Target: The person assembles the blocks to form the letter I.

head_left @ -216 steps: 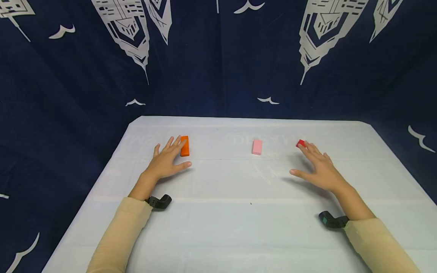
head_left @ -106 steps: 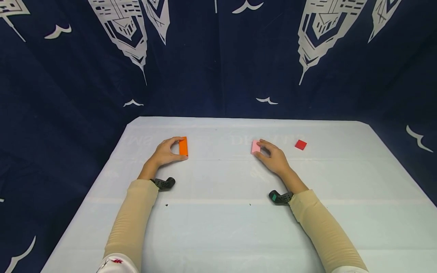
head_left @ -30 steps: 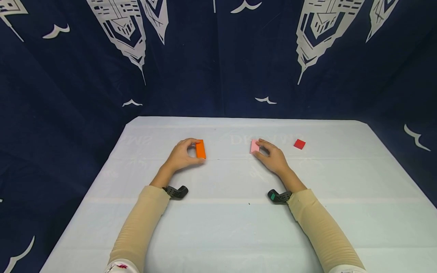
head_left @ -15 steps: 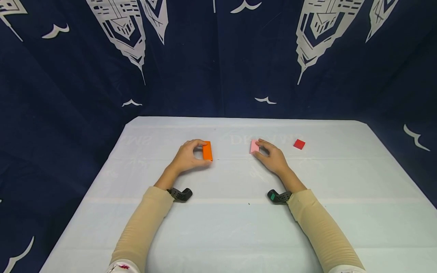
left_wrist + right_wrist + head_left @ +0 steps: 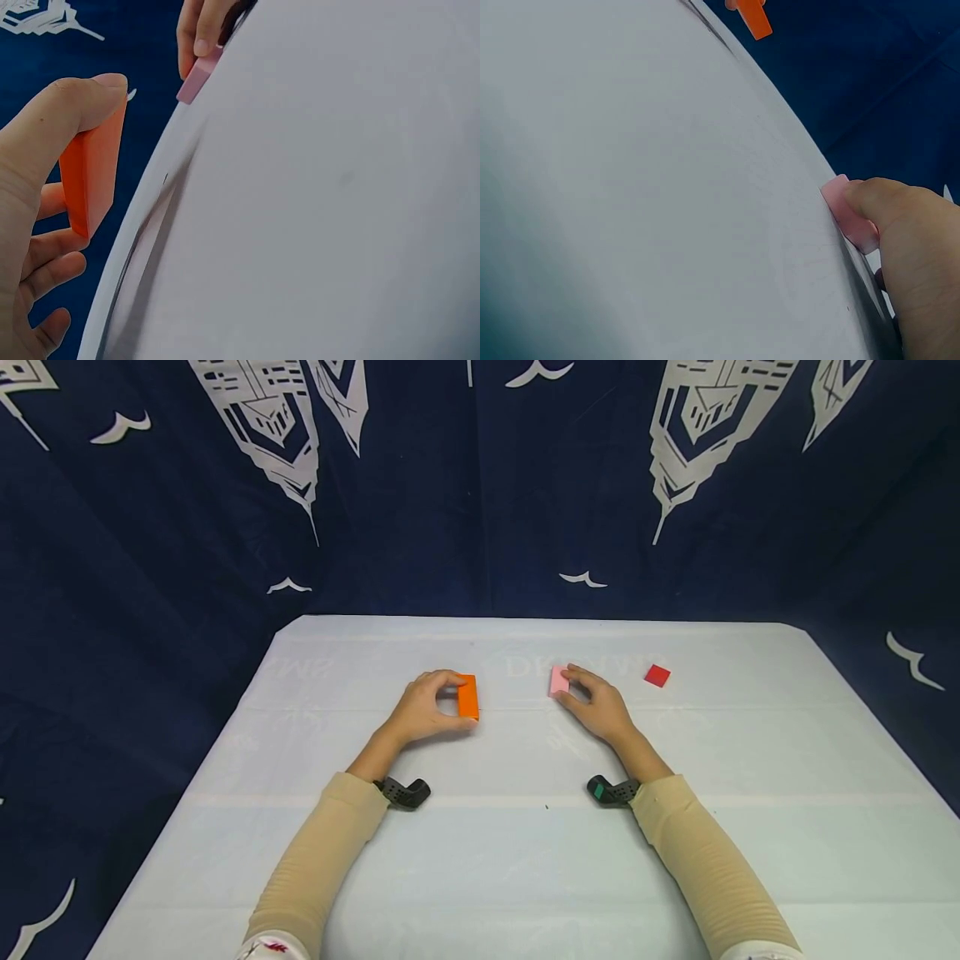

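Note:
My left hand (image 5: 426,706) pinches an orange rectangular block (image 5: 468,697) by its far and near ends, thumb at the near one. In the left wrist view the orange block (image 5: 96,176) sits between the thumb and the fingers, seemingly raised off the table. To the right, my right hand (image 5: 600,706) grips a smaller pink block (image 5: 558,681) between thumb and fingers. The right wrist view shows the pink block (image 5: 849,214) against the tabletop, with the thumb on it. A gap separates the two blocks.
A red square piece (image 5: 657,676) lies on the white-covered table (image 5: 480,860), right of the pink block. Behind the table's far edge hangs a dark blue patterned cloth (image 5: 420,527). Each wrist wears a black device, such as the left one (image 5: 405,794).
The left hand has carried the orange block rightward and slightly nearer, towards the pink block. Earlier, the right hand moved from beside the red piece to the pink block and has stayed there.

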Demonstrator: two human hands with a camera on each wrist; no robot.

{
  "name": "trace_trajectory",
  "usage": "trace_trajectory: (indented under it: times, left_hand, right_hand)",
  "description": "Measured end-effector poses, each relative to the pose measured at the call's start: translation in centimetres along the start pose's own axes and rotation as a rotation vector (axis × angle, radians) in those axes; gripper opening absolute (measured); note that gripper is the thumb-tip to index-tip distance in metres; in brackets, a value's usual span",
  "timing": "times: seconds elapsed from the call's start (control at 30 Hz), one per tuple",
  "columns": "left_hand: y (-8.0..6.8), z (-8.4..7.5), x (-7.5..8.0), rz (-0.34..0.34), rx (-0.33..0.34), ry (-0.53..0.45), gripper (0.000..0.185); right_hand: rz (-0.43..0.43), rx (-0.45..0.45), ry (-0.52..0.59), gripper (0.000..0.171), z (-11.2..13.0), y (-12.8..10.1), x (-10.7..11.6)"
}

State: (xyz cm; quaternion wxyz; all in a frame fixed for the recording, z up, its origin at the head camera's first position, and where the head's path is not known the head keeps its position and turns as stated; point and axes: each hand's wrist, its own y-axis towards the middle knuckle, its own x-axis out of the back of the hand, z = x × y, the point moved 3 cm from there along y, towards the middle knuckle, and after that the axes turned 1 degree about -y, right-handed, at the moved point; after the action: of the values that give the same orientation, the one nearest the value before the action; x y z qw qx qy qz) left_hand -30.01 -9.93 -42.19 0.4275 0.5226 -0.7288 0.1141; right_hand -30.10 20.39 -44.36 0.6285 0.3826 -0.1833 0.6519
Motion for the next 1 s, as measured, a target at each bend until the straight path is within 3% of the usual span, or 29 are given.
trace_trajectory:
  times: [1.0]
  left_hand:
    - [0.7, -2.3, -2.6, 0.044, -0.058, 0.020, 0.069]
  right_hand:
    - [-0.019, 0.023, 0.006, 0.051, 0.0, 0.0, 0.0]
